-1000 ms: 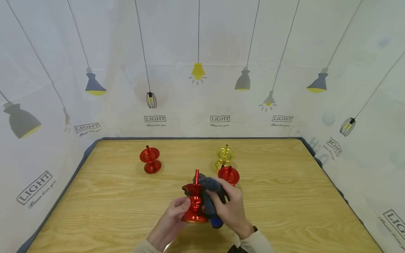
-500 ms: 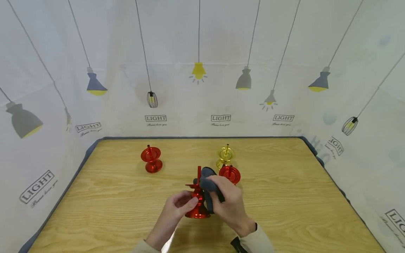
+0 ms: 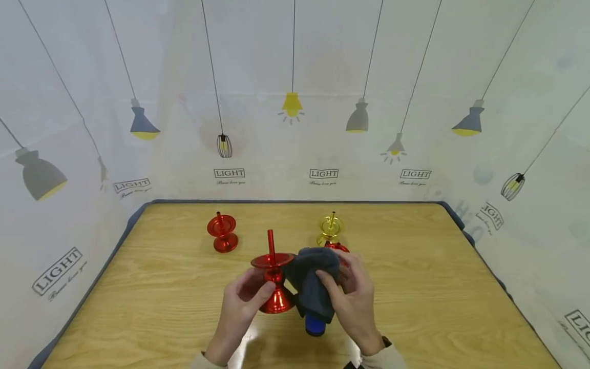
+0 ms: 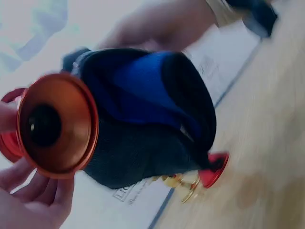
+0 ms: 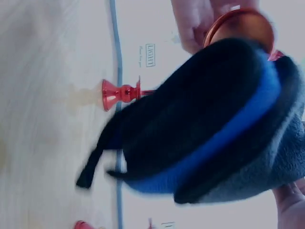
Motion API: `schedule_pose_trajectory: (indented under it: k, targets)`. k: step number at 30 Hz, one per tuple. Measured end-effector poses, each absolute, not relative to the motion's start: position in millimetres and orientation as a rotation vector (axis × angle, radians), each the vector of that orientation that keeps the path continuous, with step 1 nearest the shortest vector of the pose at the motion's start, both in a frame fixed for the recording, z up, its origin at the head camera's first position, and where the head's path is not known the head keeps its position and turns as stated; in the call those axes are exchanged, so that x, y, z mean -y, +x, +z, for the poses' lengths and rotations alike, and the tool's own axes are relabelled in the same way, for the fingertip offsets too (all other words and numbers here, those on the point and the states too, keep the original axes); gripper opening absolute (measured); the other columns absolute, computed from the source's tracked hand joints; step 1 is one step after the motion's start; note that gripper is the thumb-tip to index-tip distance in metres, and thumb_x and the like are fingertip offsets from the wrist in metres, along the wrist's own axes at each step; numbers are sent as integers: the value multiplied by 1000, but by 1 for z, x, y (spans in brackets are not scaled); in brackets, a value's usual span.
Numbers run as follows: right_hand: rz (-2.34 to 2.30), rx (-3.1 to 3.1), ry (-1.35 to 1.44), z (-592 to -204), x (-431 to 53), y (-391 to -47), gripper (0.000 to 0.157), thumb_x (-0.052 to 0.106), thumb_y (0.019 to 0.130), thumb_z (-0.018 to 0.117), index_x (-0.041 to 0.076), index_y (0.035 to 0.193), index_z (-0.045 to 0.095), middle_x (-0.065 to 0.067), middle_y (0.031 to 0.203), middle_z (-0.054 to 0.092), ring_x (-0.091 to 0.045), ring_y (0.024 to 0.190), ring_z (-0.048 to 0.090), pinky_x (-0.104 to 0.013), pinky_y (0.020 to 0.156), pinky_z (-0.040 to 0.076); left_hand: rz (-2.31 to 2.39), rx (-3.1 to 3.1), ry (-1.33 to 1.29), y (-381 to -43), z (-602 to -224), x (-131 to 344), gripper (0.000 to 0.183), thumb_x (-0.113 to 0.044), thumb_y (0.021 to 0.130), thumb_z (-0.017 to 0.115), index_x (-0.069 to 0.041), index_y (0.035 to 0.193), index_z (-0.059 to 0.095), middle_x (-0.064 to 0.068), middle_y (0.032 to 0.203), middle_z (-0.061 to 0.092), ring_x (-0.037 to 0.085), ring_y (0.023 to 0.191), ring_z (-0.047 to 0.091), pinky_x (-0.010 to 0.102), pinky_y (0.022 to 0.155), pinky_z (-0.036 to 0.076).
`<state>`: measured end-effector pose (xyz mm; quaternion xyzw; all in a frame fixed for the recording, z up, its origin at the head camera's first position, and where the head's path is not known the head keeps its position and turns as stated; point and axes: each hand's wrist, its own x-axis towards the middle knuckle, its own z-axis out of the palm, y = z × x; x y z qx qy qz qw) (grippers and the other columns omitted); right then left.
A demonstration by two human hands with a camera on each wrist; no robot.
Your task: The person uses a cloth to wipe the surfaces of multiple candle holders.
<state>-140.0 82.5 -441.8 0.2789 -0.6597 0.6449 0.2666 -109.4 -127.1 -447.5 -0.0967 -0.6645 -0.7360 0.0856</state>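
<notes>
Since half a second ago, the red candlestick (image 3: 278,301) in hand has been shifted to the left and turned so that its dish, earlier seen edge-on, is shown as a broad oval. The dark blue-grey cloth (image 3: 310,284), previously bunched against the stem and dish, has been loosened into a wider fold to the right, with a bright blue part exposed at its lower end; whether the dish rim is touched by it cannot be told. The candlestick is held clear of the wooden table (image 3: 438,277), nearly upright, its waist gripped between the thumb and bent fingers of the left hand (image 3: 238,302). The cloth is pinched between the thumb and fingers of the right hand (image 3: 357,300). Four candlesticks are counted in all, three red and one gold. The far-left red candlestick (image 3: 225,243) and the gold candlestick (image 3: 325,239) are left where they stood; the near-right red candlestick (image 3: 338,247) is now mostly hidden behind the cloth and right hand. One cloth and two hands are seen.
</notes>
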Motion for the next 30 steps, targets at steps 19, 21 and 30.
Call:
schedule_pose_trajectory:
  k: [19, 21, 30]
  targets:
    - [1525, 1819, 951, -446, -62, -127, 39, -16, 78, 77, -1, 114, 75, -17, 107, 72, -17, 96, 71, -19, 83, 57, -2067, 1961, -208, -104, -441, 118, 22, 2, 89, 73, 2, 110, 69, 2, 97, 74, 15, 89, 72, 28, 82, 58]
    - [1665, 1796, 935, -447, -63, -127, 36, -18, 79, 75, -3, 112, 76, -15, 105, 72, -13, 96, 71, -20, 79, 58, -2133, 1967, -246, -103, -443, 122, 21, 0, 91, 71, 3, 112, 69, 0, 99, 75, 14, 91, 71, 28, 83, 57]
    - [2022, 1789, 830, -460, -67, -127, 27, -15, 85, 71, -7, 110, 75, -7, 109, 73, -13, 95, 75, -30, 77, 61, -2419, 1925, -296, -105, -449, 129, 24, -5, 96, 66, 2, 119, 68, -7, 104, 73, 9, 96, 67, 25, 85, 55]
